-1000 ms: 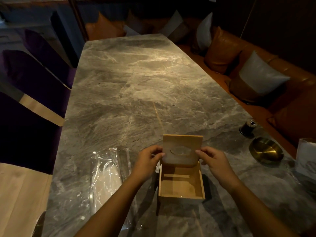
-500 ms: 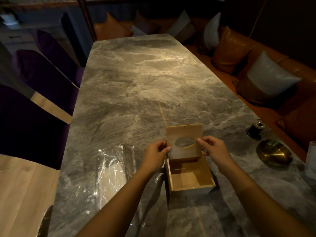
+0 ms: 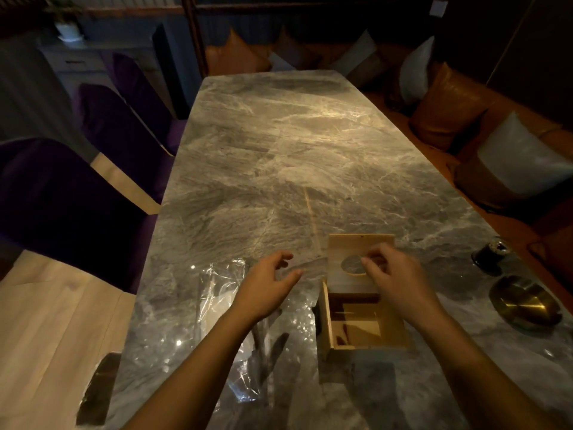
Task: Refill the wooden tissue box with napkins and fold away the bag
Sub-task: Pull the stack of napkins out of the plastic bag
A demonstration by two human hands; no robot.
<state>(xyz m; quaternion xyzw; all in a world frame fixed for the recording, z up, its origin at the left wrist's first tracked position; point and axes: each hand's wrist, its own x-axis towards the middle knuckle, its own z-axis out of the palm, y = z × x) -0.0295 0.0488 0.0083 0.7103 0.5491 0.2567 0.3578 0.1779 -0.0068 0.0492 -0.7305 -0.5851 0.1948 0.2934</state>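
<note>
A wooden tissue box (image 3: 400, 332) stands open on the marble table (image 3: 279, 156), and its inside is bare wood. Its hinged lid (image 3: 341, 246), which has an oval hole, leans back upright. My right hand (image 3: 393, 280) is in front of the lid, fingertips pinched at the edge of the hole. My left hand (image 3: 266, 283) hovers left of the box with fingers spread, holding nothing. Below that hand lies a clear plastic bag (image 3: 221, 293) with white napkins showing inside.
A brass dish (image 3: 524, 305) and a small dark jar (image 3: 490, 254) sit right of the box. Purple chairs (image 3: 77, 206) line the table's left edge. A brown sofa with cushions (image 3: 514, 162) runs along the right.
My left hand has let go of the lid and moved left, opening. The lid has swung further back. My right hand has shifted from the lid's side to the oval hole.
</note>
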